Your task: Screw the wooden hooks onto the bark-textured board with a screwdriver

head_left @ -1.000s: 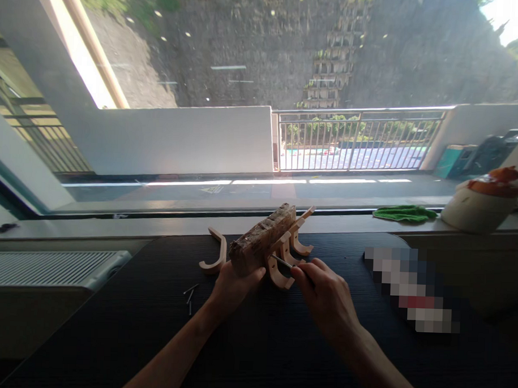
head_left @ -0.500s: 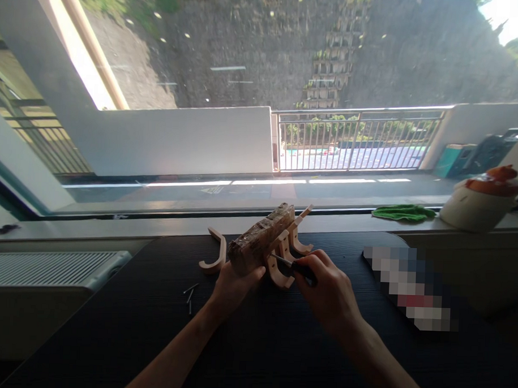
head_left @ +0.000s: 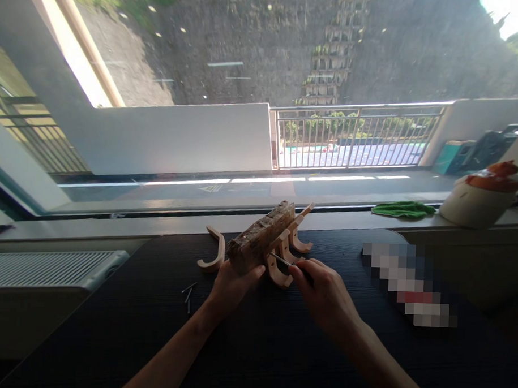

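A rough bark-covered wooden block stands on its edge on the black table, with pale wooden hooks fixed along its right side. My left hand grips the block's near end. My right hand is closed round a dark-handled screwdriver, whose thin metal shaft points at the nearest hook on the block. A loose wooden hook lies on the table just left of the block. A few small screws lie left of my left wrist.
A window sill runs behind the table, with a green cloth and a white pot with something orange on top at the right. A blurred-out object lies on the table to the right. A radiator sits at the left.
My right hand turned slightly on the screwdriver and shifted a little; the block and my left hand stay put. The view dipped slightly.
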`<state>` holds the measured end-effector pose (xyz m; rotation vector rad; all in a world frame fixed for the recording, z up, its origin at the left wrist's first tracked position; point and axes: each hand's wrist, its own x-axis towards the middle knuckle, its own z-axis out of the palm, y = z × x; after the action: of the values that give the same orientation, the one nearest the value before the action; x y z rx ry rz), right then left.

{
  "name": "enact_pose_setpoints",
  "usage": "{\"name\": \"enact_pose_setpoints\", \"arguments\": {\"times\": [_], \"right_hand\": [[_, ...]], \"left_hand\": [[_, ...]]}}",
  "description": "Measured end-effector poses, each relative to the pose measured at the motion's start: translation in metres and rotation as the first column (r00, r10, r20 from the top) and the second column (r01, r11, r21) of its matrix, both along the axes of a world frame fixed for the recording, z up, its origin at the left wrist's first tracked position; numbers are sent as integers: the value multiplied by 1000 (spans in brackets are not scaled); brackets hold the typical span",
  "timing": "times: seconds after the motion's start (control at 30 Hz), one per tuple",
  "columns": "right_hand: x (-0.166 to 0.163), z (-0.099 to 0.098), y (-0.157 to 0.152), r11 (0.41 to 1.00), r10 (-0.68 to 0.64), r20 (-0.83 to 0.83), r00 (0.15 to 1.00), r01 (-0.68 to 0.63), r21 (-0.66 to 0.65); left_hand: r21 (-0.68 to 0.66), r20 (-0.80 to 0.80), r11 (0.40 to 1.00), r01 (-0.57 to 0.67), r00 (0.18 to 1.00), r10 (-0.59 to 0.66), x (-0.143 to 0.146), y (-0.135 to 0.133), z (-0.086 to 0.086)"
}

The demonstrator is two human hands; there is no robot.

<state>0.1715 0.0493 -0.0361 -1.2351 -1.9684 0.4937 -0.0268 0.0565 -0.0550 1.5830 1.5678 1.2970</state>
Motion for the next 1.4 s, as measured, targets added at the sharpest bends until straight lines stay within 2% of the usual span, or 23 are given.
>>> {"name": "enact_pose_setpoints", "arguments": {"times": [0.17,0.37,0.47,0.7,0.93,1.07,1.23,1.4], "right_hand": [[2,2,2,999,33,-95,995,-35,-19],[6,3,3,983,-71,46,996,63,170],[6,2,3,975,-89,79,993,70,211],[3,1,2,997,-52,61,997,48,65],[2,2,0,999,-11,-50,999,9,-49],[5,1,4,998,19,-79,997,-15,54],[9,1,6,975,-57,54,997,44,220],[10,3,6,974,-75,83,994,56,218]], "left_hand": [[-6,14,1000,-22,1000,22,-1,1,-6],[-20,35,999,-25,999,26,-2,1,-9],[-26,18,1000,3,1000,-3,-4,1,-9],[5,-7,999,40,999,-40,-5,2,-7],[-7,34,1000,0,999,0,-3,2,-11],[-40,76,999,-16,997,19,-3,3,-14],[-15,63,1000,-19,998,20,-3,2,-11],[-7,65,1000,-10,998,10,-2,1,-9]]}}
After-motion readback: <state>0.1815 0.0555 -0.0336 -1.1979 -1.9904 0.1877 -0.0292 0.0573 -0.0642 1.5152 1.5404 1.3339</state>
